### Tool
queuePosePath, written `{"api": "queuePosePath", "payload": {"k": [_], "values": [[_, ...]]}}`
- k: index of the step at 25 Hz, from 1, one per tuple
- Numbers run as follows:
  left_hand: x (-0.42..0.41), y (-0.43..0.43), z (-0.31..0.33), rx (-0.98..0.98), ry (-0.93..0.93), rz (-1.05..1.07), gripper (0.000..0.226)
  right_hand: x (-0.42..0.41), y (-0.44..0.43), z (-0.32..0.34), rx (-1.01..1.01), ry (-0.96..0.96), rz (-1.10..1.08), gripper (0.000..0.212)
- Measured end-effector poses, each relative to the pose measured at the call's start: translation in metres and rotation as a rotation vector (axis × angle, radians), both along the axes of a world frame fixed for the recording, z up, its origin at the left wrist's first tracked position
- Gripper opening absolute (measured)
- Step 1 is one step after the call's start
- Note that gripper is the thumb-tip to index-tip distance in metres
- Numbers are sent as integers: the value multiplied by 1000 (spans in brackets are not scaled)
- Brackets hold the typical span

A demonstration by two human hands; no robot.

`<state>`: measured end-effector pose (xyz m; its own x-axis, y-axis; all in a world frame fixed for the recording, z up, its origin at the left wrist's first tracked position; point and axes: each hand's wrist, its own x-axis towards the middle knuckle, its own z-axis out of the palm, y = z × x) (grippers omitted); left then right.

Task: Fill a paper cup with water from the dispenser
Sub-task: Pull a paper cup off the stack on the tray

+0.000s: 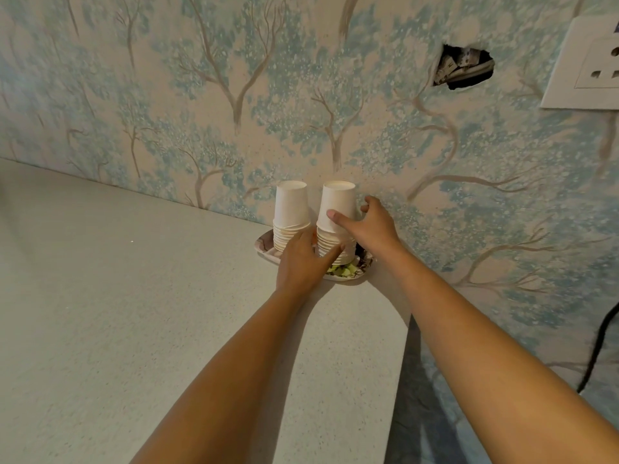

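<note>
Two stacks of upside-down white paper cups stand on a patterned tray [264, 251] against the wall. The left stack [290, 214] is untouched. My right hand [370, 226] grips the top cup [338, 200] of the right stack, thumb on its front and fingers around its far side. My left hand [303, 262] holds the lower cups of the right stack [330, 244], fingers pressed against the rims. No water dispenser is in view.
The tray sits at the back of a pale speckled counter [134, 296] whose right edge drops off near my right arm. A wall socket [589, 65], a ragged hole in the wallpaper [464, 67] and a black cable [599, 343] are at the right.
</note>
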<state>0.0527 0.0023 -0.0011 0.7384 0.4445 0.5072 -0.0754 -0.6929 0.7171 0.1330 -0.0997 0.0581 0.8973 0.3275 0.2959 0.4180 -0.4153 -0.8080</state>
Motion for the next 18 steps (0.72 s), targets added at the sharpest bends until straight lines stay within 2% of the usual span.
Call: {"api": "queuePosePath", "payload": {"k": [5,12,18], "values": [[13,3,0,25,46,115,49,10,16,-1,84,9,39,81],[11,2,2,-9,45,93,51,5,16,-8,128,-90,-7,65],[9,3,2,-3,73,79,50,2,13,-5,144,-182,-71,63]]}}
